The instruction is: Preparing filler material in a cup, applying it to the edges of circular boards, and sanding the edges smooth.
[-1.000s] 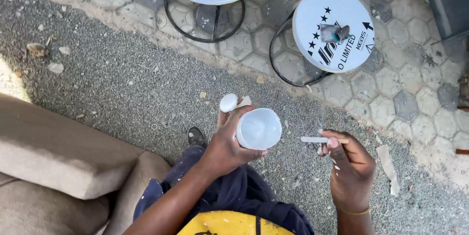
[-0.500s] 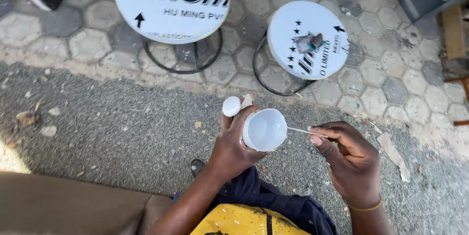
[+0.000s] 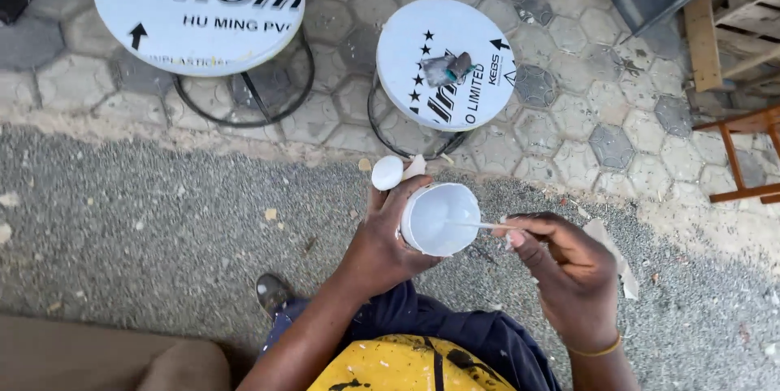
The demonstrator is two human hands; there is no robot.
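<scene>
Gravel ground, paving beyond. My left hand grips a small white cup; my right hand pinches a thin stick inside it. Judged best: stir slowly, cup level.

Both forearms are bare, with no sleeves in view. The left hand wears nothing. The right hand has a thin gold-coloured bangle at the wrist. Below them sits a yellow garment smeared with dark stains, over dark navy trousers. A dark shoe, perhaps leather, pokes out by the left knee.
</scene>
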